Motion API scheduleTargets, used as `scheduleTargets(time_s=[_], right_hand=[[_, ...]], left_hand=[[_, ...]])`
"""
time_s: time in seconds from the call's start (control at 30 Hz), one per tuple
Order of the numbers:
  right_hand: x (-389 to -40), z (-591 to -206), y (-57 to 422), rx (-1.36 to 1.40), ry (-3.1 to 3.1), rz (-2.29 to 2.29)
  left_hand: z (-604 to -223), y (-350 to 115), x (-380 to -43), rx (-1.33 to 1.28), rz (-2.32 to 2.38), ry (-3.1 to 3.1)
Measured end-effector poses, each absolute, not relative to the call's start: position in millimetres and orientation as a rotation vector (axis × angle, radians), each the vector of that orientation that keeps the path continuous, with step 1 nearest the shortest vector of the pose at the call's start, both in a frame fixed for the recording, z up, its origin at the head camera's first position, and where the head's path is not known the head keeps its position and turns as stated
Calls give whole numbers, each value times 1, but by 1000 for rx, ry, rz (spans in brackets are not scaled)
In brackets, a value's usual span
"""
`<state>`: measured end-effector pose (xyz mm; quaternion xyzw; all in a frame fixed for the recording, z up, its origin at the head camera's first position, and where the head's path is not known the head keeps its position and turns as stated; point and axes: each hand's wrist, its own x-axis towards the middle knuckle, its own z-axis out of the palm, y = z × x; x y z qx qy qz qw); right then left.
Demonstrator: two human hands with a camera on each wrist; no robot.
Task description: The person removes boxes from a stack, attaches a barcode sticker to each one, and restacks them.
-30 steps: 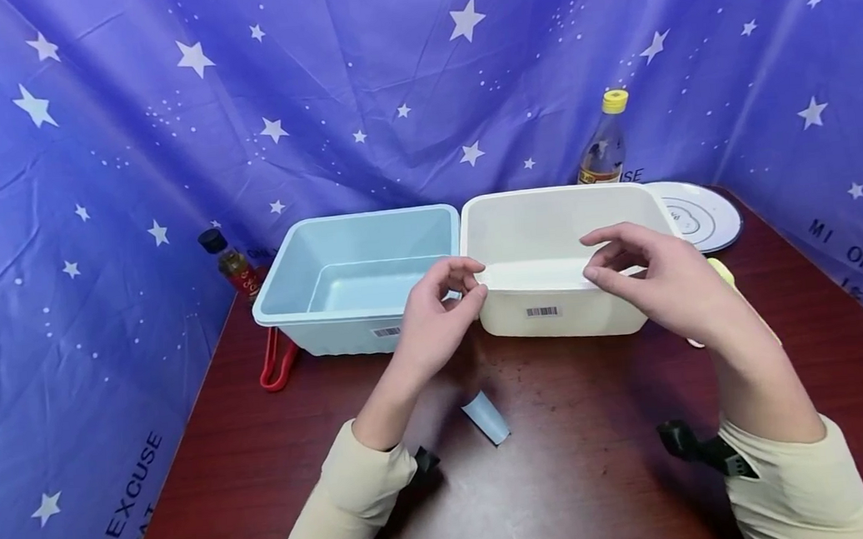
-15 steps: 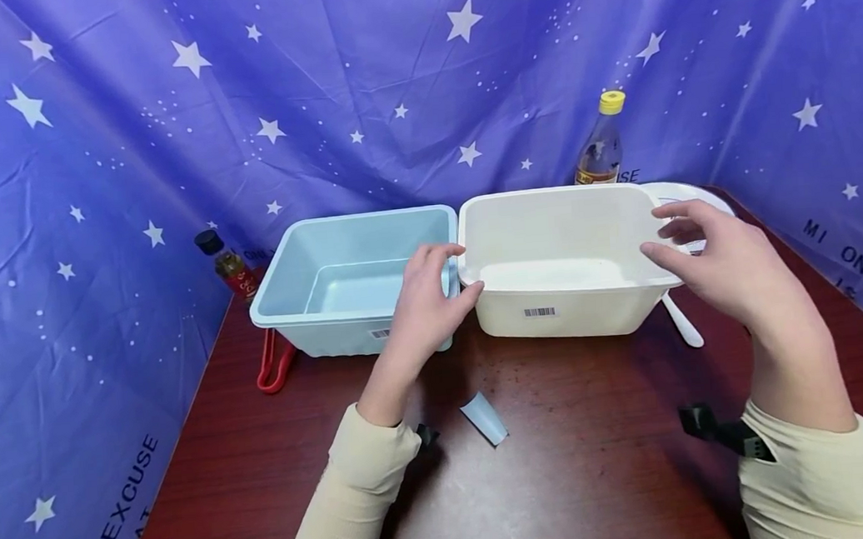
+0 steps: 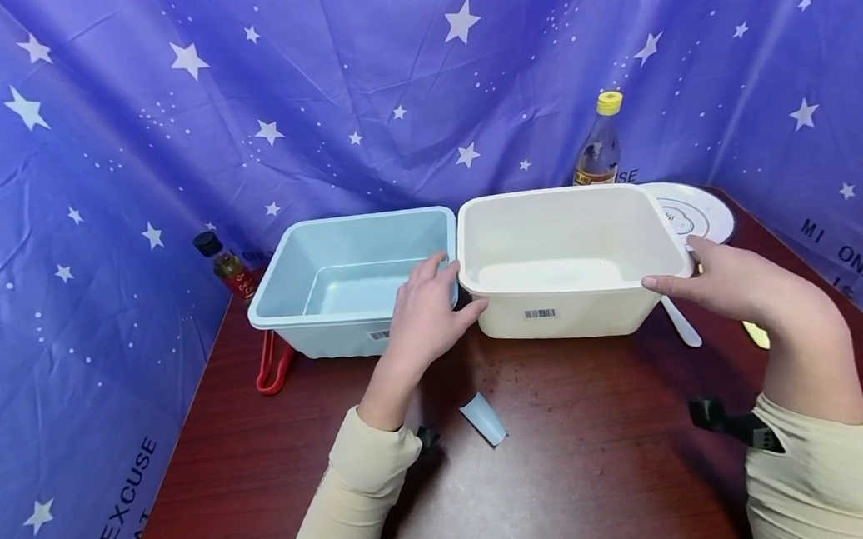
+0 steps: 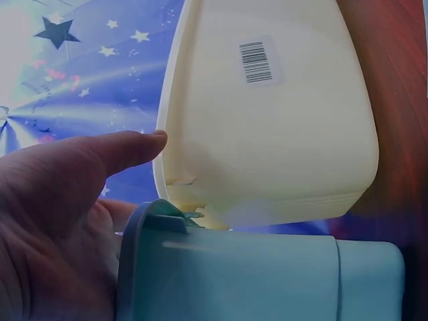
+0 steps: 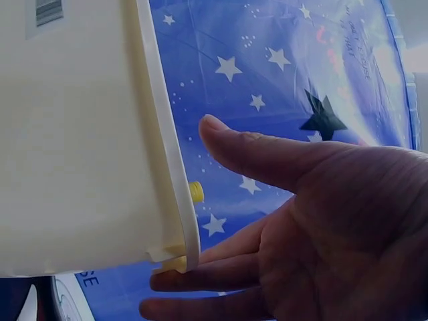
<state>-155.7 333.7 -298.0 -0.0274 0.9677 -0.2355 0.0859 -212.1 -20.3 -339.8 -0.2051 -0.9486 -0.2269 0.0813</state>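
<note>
A cream plastic bin (image 3: 592, 315) and a light blue bin (image 3: 331, 340) stand side by side on the dark wooden table. At the corner where they meet is my left hand (image 3: 426, 318); its thumb (image 4: 137, 148) is at the cream rim, while the other fingers are partly hidden behind the blue rim. My right hand (image 3: 744, 283) is at the cream bin's front right corner. In the right wrist view its fingers are extended beside and behind the rim, and the thumb (image 5: 251, 155) stands apart from it.
A curved light-blue piece (image 3: 484, 419) lies in front. Red looped handles (image 3: 276, 368) and a black-capped bottle (image 3: 228, 269) are at left. Behind the cream bin stand a yellow-capped bottle (image 3: 598, 149) and a plate (image 3: 698, 211). A white handle (image 3: 682, 324) and a yellow item (image 3: 757, 335) lie at right.
My right hand has moved right, from the cream bin's front rim to its right corner. My left hand has shifted slightly left and down, with its fingers spread wider.
</note>
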Motion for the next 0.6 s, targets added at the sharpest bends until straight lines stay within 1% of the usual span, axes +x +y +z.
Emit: scheduleTargets(time_s=[0.33, 0.4, 0.6], right_hand=[[-154, -304, 359, -54, 2894, -748], [-155, -309, 364, -76, 2867, -828], [-160, -327, 376, -307, 2742, -1188]], left_hand=[[-337, -5, -203, -821, -728, -2825], [-337, 0, -202, -804, -715, -2838], [-337, 13, -201, -607, -559, -2961]])
